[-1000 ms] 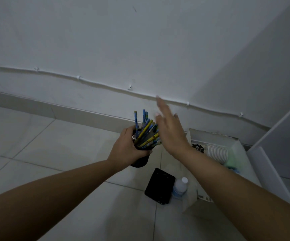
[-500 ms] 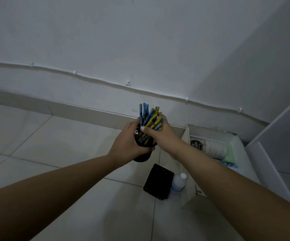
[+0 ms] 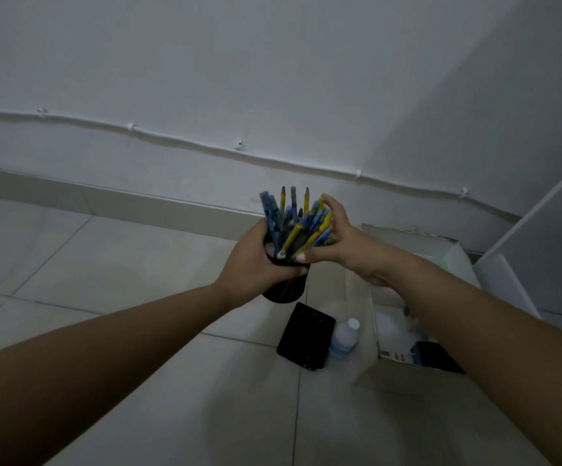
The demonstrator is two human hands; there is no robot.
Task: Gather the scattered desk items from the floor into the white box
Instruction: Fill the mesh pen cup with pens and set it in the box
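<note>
Pale tiled floor by a white wall: black round pencil cup (image 3: 284,290) crammed with blue and yellow pencils (image 3: 298,223).
Left hand (image 3: 256,267) wraps the rigid, light cup; right hand (image 3: 338,243), at 3 o'clock, cups the loose, spill-prone pencils; grip the cup wall toward the white cardboard box (image 3: 454,260).

Single view only, from a camera worn on the person's head. It looks forward and down, wide-angle, with straight lines bowed near the edges. Both forearms enter from the bottom corners; the hands, left (image 3: 256,264) and right (image 3: 343,243), sit near frame centre, close to the lens. Beyond them lie the tiled floor (image 3: 104,270) and the wall (image 3: 273,79). No second view overlaps.
</note>
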